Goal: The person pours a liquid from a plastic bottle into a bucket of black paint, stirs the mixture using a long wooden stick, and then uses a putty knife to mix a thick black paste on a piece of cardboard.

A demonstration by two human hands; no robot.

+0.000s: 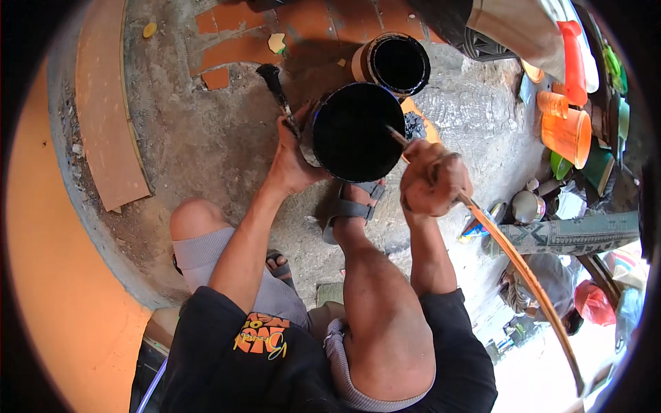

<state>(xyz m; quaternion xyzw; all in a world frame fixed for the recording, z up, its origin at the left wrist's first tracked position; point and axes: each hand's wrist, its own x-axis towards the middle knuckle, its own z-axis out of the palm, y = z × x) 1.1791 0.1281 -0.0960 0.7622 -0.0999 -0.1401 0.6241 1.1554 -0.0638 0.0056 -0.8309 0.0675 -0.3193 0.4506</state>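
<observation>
My left hand [296, 164] is wrapped round the side of a tilted can [309, 143] whose inside shows deep black, like paint. A paintbrush [274, 84] with dark bristles sticks up between that hand and the can, bristles pointing away from me. In my right hand [435, 180], closed in a fist, is a long thin wooden stick [520, 263]. Its short end reaches over the can's mouth; whether it dips into the black is hard to see. The long end runs back toward the lower right. Black smears mark my right fingers.
Just beyond stands a second can [356, 65] with black inside. Black lumps [414, 126] lie on an orange piece beside the cans. A board [103, 117] leans or lies at left by an orange wall [62, 296]. An orange bucket [568, 134], a rolled mat [585, 234] and clutter fill the right.
</observation>
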